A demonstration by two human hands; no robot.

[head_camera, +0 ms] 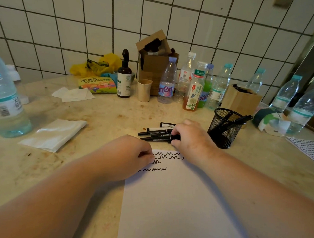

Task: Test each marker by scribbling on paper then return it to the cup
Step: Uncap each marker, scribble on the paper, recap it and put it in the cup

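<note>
A white sheet of paper [176,199] lies on the counter in front of me, with several black scribbled lines near its top edge. Just beyond it lie several black markers [157,134] side by side. My right hand [191,136] reaches over them, its fingers curled round the right end of one marker. My left hand [126,157] rests on the paper's top left corner with its fingers curled, holding nothing that I can see. A black mesh cup [225,128] stands to the right of the markers and holds a black marker [238,120] leaning on its rim.
Plastic bottles [167,80] and a cardboard box [154,56] line the tiled wall behind. A large water bottle [7,103] stands far left, folded plastic [54,135] beside it. A wooden holder [241,100] sits behind the cup. Another scribbled sheet [306,147] lies far right.
</note>
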